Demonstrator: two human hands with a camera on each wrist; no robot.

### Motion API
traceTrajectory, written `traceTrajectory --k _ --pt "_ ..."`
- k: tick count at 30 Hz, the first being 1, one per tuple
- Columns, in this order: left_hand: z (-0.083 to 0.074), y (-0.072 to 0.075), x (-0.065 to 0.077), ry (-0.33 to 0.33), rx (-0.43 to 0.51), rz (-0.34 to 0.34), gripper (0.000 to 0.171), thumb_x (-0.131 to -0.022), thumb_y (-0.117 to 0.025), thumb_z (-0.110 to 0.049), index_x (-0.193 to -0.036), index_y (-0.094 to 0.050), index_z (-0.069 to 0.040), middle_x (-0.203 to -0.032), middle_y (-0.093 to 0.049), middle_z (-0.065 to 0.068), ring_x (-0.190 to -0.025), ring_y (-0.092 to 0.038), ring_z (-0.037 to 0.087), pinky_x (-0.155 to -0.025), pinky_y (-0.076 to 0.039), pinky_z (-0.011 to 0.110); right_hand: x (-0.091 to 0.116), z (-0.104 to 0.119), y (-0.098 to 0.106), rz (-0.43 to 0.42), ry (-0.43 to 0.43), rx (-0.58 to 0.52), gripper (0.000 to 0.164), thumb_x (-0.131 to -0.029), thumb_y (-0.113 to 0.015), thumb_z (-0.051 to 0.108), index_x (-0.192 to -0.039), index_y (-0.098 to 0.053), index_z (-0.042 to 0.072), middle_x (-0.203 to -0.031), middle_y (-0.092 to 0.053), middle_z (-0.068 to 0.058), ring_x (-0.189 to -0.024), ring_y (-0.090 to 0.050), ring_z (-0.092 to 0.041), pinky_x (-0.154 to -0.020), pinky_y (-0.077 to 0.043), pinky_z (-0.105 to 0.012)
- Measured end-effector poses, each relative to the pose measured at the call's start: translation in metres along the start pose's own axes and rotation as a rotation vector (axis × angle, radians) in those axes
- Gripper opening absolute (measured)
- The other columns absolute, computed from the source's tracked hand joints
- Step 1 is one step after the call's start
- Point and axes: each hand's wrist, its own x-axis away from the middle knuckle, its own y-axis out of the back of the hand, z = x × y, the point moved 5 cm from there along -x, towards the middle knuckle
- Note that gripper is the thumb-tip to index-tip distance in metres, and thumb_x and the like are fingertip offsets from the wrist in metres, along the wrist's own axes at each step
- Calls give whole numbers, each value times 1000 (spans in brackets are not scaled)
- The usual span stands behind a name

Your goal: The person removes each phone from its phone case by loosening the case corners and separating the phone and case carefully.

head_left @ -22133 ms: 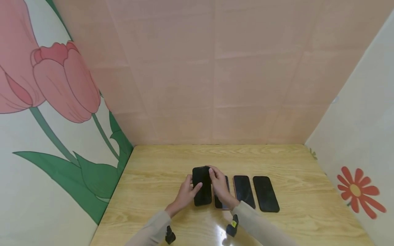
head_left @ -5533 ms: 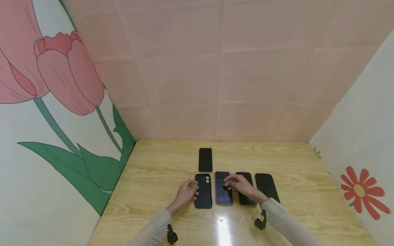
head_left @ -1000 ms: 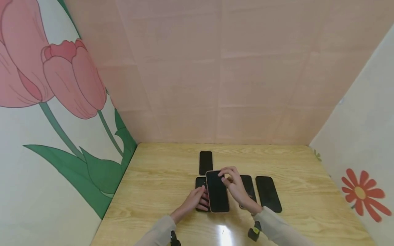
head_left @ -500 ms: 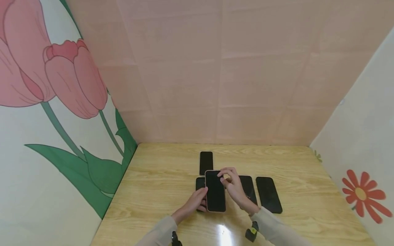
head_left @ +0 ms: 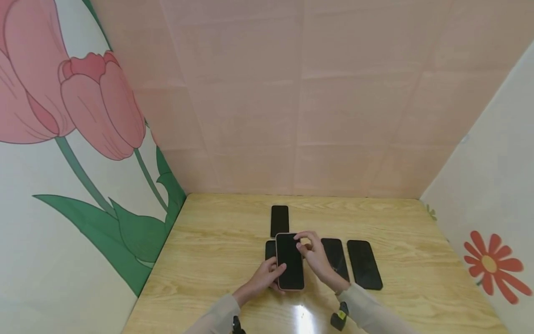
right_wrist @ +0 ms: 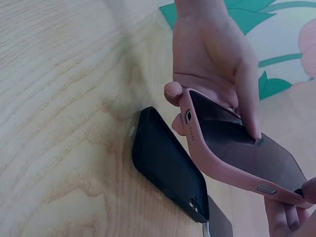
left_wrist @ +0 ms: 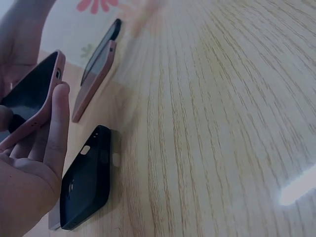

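Note:
A smartphone in a pink case is held over the table, screen up. My left hand grips its lower left side, thumb on the screen and fingers beneath. My right hand pinches its top right corner between thumb and fingers. The right wrist view shows the pink case wrapped round the phone's edge. Below it an empty black phone case lies on the table, open side up, partly covered in the head view. Just beyond that case lies a bare dark phone.
To the right, another pink-edged phone lies flat, partly hidden by my right hand. Beside it is a black phone. The wooden table ends at a pink back wall and flower-printed side walls.
Earlier, the black case came off the first phone, which was set behind it. The pink-cased phone has since been lifted and shifted left; my left thumb has come onto its screen.

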Motion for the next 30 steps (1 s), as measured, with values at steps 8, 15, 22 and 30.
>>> traceTrajectory --k 8,15,22,30 --pt "0 -1 -2 -49 -10 -2 41 -106 -48 -22 -138 -43 4 -113 -68 24 -85 -71 34 -65 -59 49 -4 -19 1 -34 -46 -35 41 -96 -59 -3 -135 -47 3 -121 -53 -26 -79 -64 -27 -63 -54 -30" --pt "2 -1 -2 -49 -3 -42 37 -105 -50 -20 -132 -45 5 -110 -68 25 -81 -72 34 -63 -58 52 -5 -24 1 -20 -81 -25 36 -98 -58 0 -133 -53 -5 -114 -62 -25 -87 -67 -28 -67 -55 -29" --pt "2 -1 -1 -48 16 -36 39 -106 -48 -22 -133 -44 6 -111 -67 25 -83 -71 32 -65 -58 51 -4 -28 -2 0 -135 -38 37 -100 -57 4 -134 -51 -8 -113 -64 -25 -93 -66 -32 -72 -57 -36" --pt "0 0 0 -14 21 -54 42 -107 -44 -26 -133 -44 7 -109 -67 28 -86 -70 39 -66 -59 53 2 -8 -5 89 -156 -85 36 -103 -48 0 -138 -43 -9 -99 -66 -27 -86 -66 -37 -69 -57 -39"
